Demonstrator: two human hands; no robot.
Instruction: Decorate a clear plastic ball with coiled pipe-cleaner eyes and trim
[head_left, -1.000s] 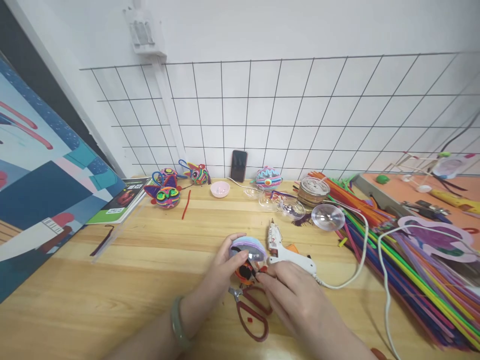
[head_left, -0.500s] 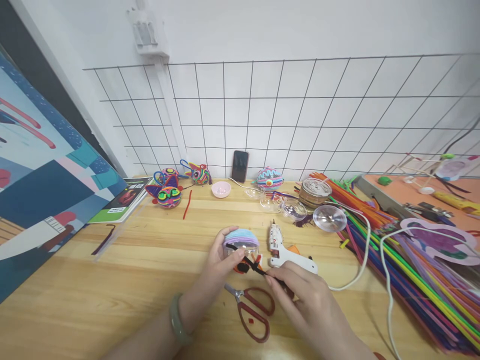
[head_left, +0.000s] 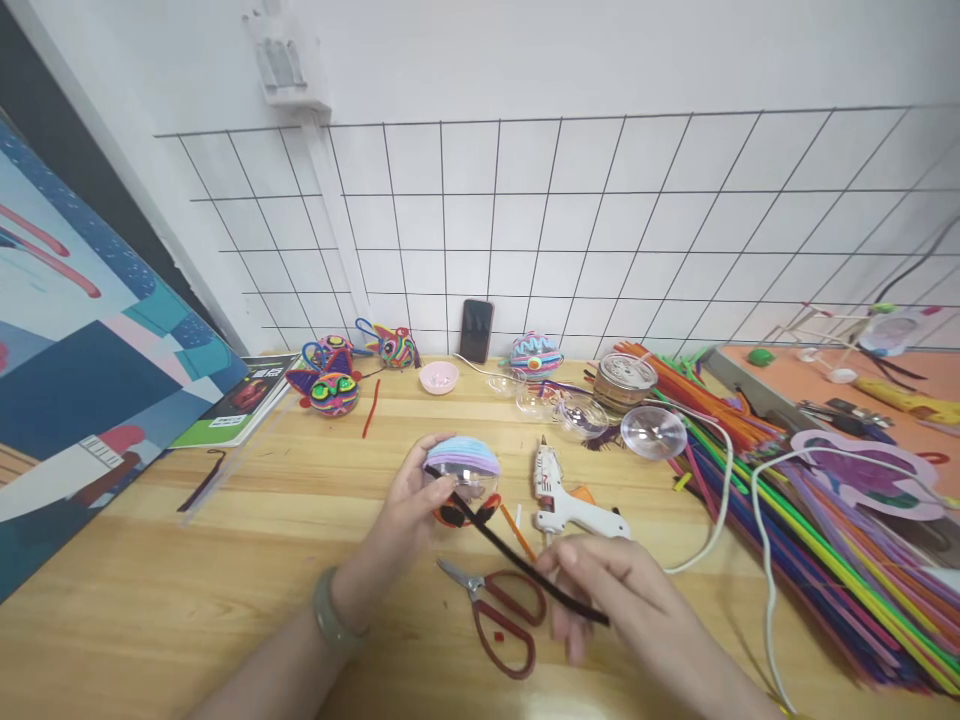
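My left hand (head_left: 412, 500) holds a clear plastic ball (head_left: 466, 480), its top covered with blue and lilac pipe cleaner rows. Orange and black pieces show at the ball's lower side. Under my left thumb lies one end of a black pipe cleaner (head_left: 499, 543), which slants down to the right. My right hand (head_left: 611, 590) has its fingers loosely around the other end, whose tip sticks out past them. Below the ball, red-handled scissors (head_left: 504, 620) lie on the table. An orange pipe cleaner piece (head_left: 517, 530) is beside the ball.
A white glue gun (head_left: 559, 500) lies right of the ball, with its white cord (head_left: 724, 520) looping rightward. Bundled pipe cleaners (head_left: 810, 560) fill the right side. Clear half-shells (head_left: 654, 432), a ribbon spool (head_left: 624, 383), a phone (head_left: 477, 330) and finished colourful figures (head_left: 334, 393) stand behind.
My left hand and the ball have shifted slightly left and up. The black pipe cleaner is now stretched out straighter, and my right hand's fingers have loosened and spread along it.
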